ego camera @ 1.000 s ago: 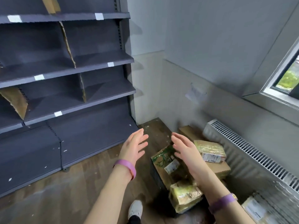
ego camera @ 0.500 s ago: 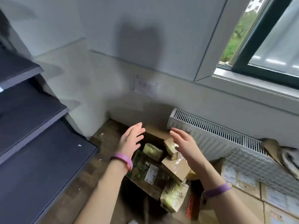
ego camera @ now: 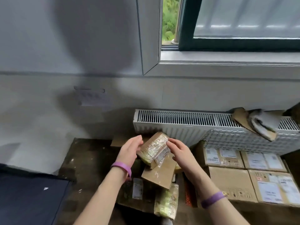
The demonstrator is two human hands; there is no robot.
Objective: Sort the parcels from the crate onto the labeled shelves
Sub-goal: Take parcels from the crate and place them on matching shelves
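Note:
A small parcel (ego camera: 154,149) wrapped in clear film, brown card with a white label, is held between both hands above the pile. My left hand (ego camera: 129,151) cups its left side; my right hand (ego camera: 179,151) grips its right end. Below lie more parcels: a flat brown one (ego camera: 159,175), a yellow-green wrapped one (ego camera: 166,202) and a dark green one with a label (ego camera: 136,190). An orange crate wall (ego camera: 188,193) shows between the pile and my right forearm. A dark shelf corner (ego camera: 29,197) sits at the lower left.
A white radiator (ego camera: 178,120) runs along the wall under the window (ego camera: 243,23). Several labeled cardboard boxes (ego camera: 243,176) are stacked at the right, with bubble wrap (ego camera: 243,138) behind. Torn card and a grey cloth (ego camera: 259,122) lie on the radiator. Dark wooden floor (ego camera: 90,159) lies left.
My view turned right, away from the shelves toward the window. Both hands, open a second ago, dropped onto the pile and now hold a film-wrapped parcel lifted from it.

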